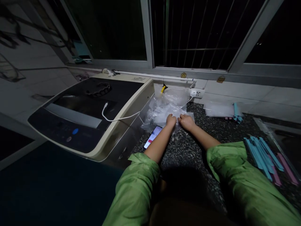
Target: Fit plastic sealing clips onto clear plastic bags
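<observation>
My left hand (171, 120) and my right hand (186, 121) are close together over the dark speckled counter. Each has its fingers closed on the near edge of a clear plastic bag (173, 110). It lies at the front of a loose heap of crinkled clear plastic bags (160, 108) against the side of the washing machine. The fingertips are partly hidden by the backs of my hands. Beside my left forearm lies a phone (151, 138) with its screen lit.
Left stands a washing machine (128, 111) with a white cable (117, 118) across its lid. A power strip (197, 93) sits by the tiled wall. To the right are a flat stack of clear bags (217, 110) and several blue strips (261, 153) with pink strips (287, 169).
</observation>
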Motion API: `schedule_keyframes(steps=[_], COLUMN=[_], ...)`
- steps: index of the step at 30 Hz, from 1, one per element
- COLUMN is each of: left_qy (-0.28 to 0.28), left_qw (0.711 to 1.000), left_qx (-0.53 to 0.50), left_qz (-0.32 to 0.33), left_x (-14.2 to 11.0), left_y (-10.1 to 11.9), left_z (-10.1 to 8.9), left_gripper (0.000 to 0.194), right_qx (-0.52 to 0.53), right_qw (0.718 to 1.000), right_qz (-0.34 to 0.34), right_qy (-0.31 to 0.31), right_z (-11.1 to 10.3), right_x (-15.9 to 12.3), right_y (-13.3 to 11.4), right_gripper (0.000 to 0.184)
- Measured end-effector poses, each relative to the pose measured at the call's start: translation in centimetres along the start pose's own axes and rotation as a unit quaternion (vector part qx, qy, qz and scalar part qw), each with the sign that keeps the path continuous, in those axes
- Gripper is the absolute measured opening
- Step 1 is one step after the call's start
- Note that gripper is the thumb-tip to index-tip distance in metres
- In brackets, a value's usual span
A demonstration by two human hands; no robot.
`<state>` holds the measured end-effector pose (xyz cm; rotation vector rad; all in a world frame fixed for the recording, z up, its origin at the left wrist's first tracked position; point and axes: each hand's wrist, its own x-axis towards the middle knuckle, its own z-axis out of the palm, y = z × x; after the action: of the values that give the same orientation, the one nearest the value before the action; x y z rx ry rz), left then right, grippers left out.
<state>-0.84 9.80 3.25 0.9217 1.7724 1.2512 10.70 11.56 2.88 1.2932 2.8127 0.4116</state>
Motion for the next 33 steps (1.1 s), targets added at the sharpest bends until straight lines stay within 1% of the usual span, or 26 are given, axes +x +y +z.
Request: schedule_keyframes(steps=[4, 7, 10, 12, 15, 19, 23, 26, 28, 31, 33], left_qy=[0.001, 0.012, 0.025, 0.027, 0.015, -0.041, -0.09, -0.138, -0.178, -0.229, -0.255], left_qw=[1.0, 0.999, 0.997, 0.996, 0.989, 0.981, 0.974, 0.966, 0.956, 0.942, 0.937], left_qx=[-0.022, -0.045, -0.067, -0.09, -0.143, -0.189, -0.207, -0.218, -0.225, -0.228, -0.221], left_qz=[-0.014, -0.018, -0.013, -0.009, -0.016, -0.031, -0.005, 0.025, 0.052, 0.087, 0.09], left_x=[-0.3, -0.9, -1.8, -2.6, -4.3, -6.7, -8.5, -9.2, -9.4, -9.5, -9.5], left_y=[-0.3, -0.4, -0.5, -0.5, -0.9, -2.1, -3.3, -3.9, -4.2, -4.7, -5.0], left_z=[0.1, 0.1, 0.3, 0.4, 0.7, 0.6, 0.1, -0.3, -0.6, -0.9, -1.1], left_gripper=[0.047, 0.048, 0.049, 0.049, 0.045, 0.037, 0.031, 0.033, 0.033, 0.037, 0.039], right_qx=[0.007, 0.013, 0.017, 0.04, 0.133, 0.274, 0.379, 0.429, 0.455, 0.484, 0.502], right_qw=[1.0, 0.998, 0.993, 0.987, 0.962, 0.915, 0.868, 0.841, 0.826, 0.81, 0.803], right_qz=[0.013, 0.048, 0.091, 0.119, 0.155, 0.165, 0.153, 0.152, 0.151, 0.158, 0.161], right_qy=[0.012, 0.038, 0.068, 0.103, 0.179, 0.244, 0.283, 0.293, 0.296, 0.293, 0.278], right_z=[0.6, 0.7, 0.2, -0.4, -1.2, -2.2, -2.7, -3.0, -3.0, -3.0, -3.0], right_x=[0.5, 0.3, -0.6, -1.6, -3.8, -7.8, -11.8, -14.2, -15.3, -16.3, -16.6], right_y=[-0.1, 0.2, 0.8, 1.2, 1.6, 1.7, 1.4, 1.0, 0.6, 0.1, -0.2], right_gripper=[0.029, 0.031, 0.035, 0.036, 0.032, 0.025, 0.023, 0.025, 0.026, 0.027, 0.028])
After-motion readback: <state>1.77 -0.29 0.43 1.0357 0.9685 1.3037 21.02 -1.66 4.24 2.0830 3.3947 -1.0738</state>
